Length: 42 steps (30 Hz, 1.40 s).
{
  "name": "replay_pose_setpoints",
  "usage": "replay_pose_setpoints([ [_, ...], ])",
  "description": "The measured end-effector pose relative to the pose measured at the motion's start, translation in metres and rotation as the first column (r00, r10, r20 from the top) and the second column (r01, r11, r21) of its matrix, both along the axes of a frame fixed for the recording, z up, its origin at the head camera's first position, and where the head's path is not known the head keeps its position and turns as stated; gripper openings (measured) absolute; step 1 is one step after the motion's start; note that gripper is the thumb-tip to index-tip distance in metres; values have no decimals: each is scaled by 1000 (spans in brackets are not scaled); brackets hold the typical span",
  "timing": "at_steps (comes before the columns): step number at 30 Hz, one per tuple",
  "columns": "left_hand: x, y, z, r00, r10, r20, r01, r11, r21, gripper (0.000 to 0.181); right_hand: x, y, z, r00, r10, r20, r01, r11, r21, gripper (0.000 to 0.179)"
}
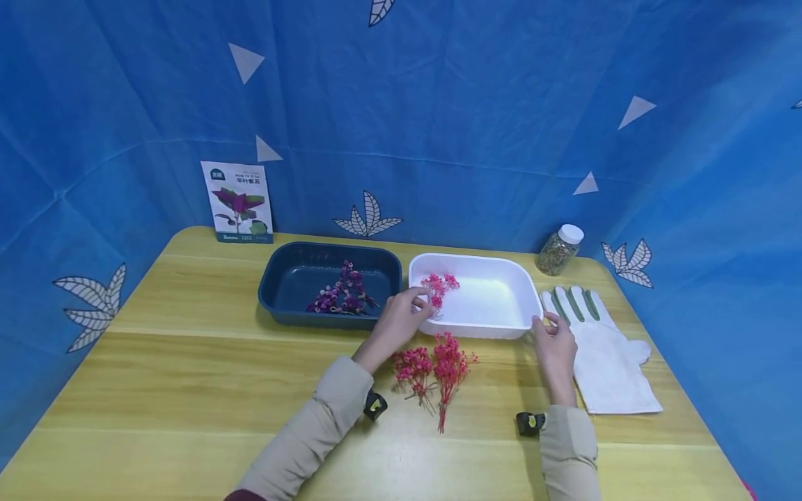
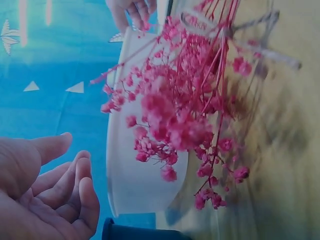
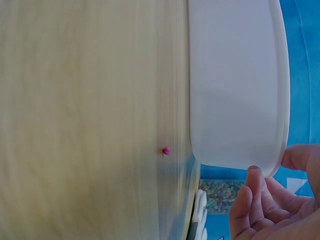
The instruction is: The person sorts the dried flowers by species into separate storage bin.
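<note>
Blue cloth (image 1: 438, 104) backs a wood-grain table (image 1: 188, 390) where right fingers (image 3: 255, 189) pinch a white tray (image 1: 485, 299), left fingers (image 2: 89, 201) loose.

The right hand (image 3: 286, 206) pinches the rim of the white tray (image 3: 235, 90) at its near right corner. Nearer, a pink bloom (image 3: 166, 150) lies on the table (image 3: 85, 120); farther right show a glove (image 3: 199, 207) and a speckled jar (image 3: 220, 194).

The white tray (image 1: 491, 298) and the navy tray (image 1: 328, 320) are plain, the flower sprigs (image 1: 450, 362) pink, the flower bunch (image 1: 348, 289) purple, the sleeves (image 1: 338, 396) beige, the table (image 1: 188, 376) yellow with wood grain, the glove (image 1: 608, 365) white with green stripes, and the curtain (image 1: 438, 104) blue with pale triangles and black-outlined leaves.
</note>
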<state>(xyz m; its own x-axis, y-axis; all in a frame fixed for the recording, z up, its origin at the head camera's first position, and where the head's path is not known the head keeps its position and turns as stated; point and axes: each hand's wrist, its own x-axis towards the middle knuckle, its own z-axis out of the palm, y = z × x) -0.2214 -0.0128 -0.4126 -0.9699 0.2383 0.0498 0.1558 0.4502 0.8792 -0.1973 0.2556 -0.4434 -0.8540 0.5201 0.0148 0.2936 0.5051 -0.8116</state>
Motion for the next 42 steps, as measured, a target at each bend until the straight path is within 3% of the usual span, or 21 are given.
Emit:
replay_pose_setpoints([
  [13, 45, -25, -5, 998, -15, -62, 19, 998, 61, 33, 1, 0, 1, 1000, 9, 6, -9, 1000, -7, 50],
  [22, 72, -30, -21, 995, 3, -101, 4, 998, 69, 29, 1, 0, 0, 999, 8, 43, -7, 1000, -17, 51],
  [25, 79, -31, -27, 993, 3, -116, 5, 997, 72, 27, 1, 0, 0, 1000, 9, 27, -9, 1000, -7, 50],
  [36, 100, -30, -42, 998, -18, -60, 23, 997, 76, 14, 1, 1, 1, 1000, 22, 11, -22, 1000, 1, 51],
  [42, 104, -30, -49, 999, -24, -21, 26, 996, 84, 15, 1, 1, 3, 999, 32, 20, -32, 999, -6, 51],
])
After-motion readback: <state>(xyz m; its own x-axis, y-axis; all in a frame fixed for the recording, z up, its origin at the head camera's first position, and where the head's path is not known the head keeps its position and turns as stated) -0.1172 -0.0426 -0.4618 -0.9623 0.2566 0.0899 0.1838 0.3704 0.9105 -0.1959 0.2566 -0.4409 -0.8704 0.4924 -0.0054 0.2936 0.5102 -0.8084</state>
